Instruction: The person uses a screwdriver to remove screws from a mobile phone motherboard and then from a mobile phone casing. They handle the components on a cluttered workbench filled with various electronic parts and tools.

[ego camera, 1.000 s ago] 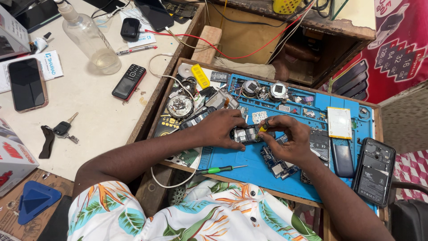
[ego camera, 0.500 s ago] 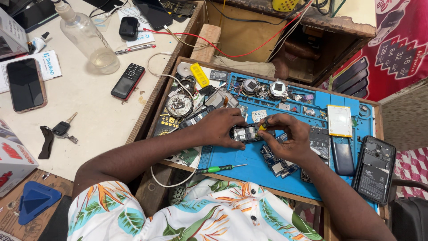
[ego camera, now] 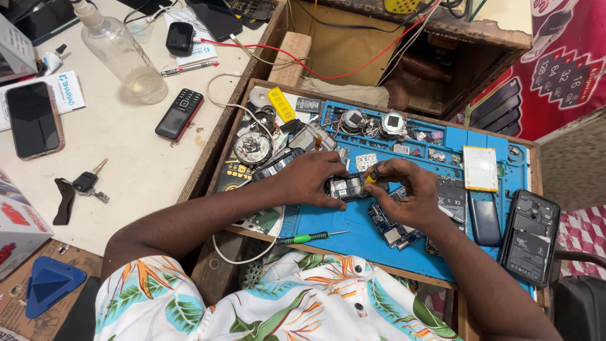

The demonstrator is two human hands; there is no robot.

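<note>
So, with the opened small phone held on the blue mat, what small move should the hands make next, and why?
Probably turn the tool in place while keeping the phone steady. The left hand pins the opened small phone on the blue mat, and the right hand holds a yellow-handled tool with its tip at the phone's upper edge. Whether the tip sits in a screw is too small to tell.

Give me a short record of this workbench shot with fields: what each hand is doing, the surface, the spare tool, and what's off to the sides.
left hand: left hand grips the opened small phone, steadying it
right hand: right hand holds a yellow-handled tool at the phone's edge
surface: blue repair mat in a wooden tray
spare tool: green screwdriver lying on the mat's near edge
left side: keypad phone, clear bottle, keys on the pale table
right side: black phone with its back removed
</note>
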